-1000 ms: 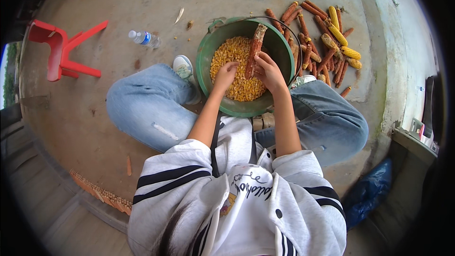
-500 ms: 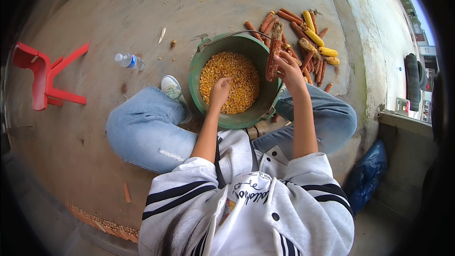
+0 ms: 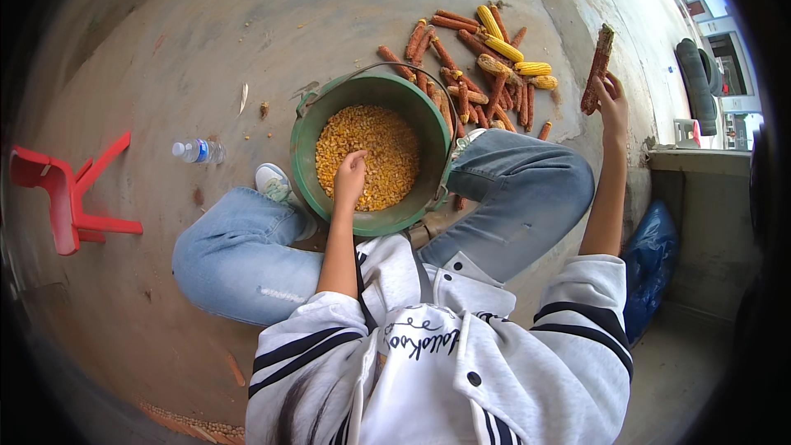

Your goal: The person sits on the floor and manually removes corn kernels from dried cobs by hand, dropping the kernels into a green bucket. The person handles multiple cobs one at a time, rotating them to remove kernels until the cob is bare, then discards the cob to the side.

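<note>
A dark reddish-brown corncob (image 3: 598,68) is held up in my right hand (image 3: 610,105), out to the right beyond my knee. My left hand (image 3: 351,177) is over the loose yellow corn kernels (image 3: 383,144), inside a green bucket (image 3: 429,136) between my legs. Its fingers are curled together; what they hold, if anything, is hidden. The bucket's thin handle leans toward the far right. Past it lies a pile of reddish cobs (image 3: 451,25), with a few yellow ears of corn (image 3: 503,48) among them.
To the left are a clear plastic bottle (image 3: 202,151) lying on its side and a red plastic chair (image 3: 62,189). A blue plastic bag (image 3: 655,255) sits at the right beside a low wall (image 3: 700,162). A dry husk piece (image 3: 244,97) lies on the concrete floor.
My right hand has carried the cob from above the bucket's right rim out to the far right. My left hand stays over the kernels. The whole view has shifted a little.
</note>
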A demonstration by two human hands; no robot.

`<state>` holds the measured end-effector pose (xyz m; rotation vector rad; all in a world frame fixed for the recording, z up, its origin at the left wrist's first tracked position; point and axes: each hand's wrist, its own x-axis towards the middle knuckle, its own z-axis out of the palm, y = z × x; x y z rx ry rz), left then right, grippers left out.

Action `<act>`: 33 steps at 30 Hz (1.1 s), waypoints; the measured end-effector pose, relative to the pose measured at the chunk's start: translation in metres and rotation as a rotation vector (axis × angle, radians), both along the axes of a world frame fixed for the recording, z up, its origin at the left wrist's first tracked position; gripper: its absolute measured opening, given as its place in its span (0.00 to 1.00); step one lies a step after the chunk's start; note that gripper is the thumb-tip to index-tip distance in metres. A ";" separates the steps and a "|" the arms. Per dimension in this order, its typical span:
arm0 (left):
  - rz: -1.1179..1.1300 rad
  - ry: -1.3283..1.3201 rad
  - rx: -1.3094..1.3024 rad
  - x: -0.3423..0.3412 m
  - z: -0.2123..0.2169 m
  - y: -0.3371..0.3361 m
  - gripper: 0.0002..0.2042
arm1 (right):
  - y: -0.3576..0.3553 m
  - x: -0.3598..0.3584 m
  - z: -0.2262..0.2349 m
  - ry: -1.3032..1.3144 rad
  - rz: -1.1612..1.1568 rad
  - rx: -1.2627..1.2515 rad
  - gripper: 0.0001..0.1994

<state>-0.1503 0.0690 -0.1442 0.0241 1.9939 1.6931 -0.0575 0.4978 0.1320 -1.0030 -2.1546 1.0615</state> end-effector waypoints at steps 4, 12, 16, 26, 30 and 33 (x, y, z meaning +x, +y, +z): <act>-0.061 -0.090 -0.059 0.002 0.014 0.001 0.13 | 0.023 0.054 -0.058 -0.089 -0.179 0.262 0.22; -0.185 -0.014 -0.238 0.011 0.010 -0.004 0.13 | -0.008 0.138 -0.155 -0.703 -0.005 -0.227 0.26; -0.217 -0.019 -0.244 0.013 0.014 -0.003 0.13 | -0.012 0.194 -0.248 -0.802 0.102 -0.378 0.26; -0.283 0.001 -0.439 0.019 0.030 -0.004 0.13 | -0.014 0.228 -0.320 -0.889 -0.095 -0.618 0.22; -0.278 0.046 -0.483 0.020 0.029 -0.007 0.13 | -0.016 0.231 -0.336 -0.846 -0.157 -0.464 0.21; -0.270 0.069 -0.492 0.019 0.023 -0.012 0.12 | -0.008 0.209 -0.347 -0.714 -0.235 -0.375 0.20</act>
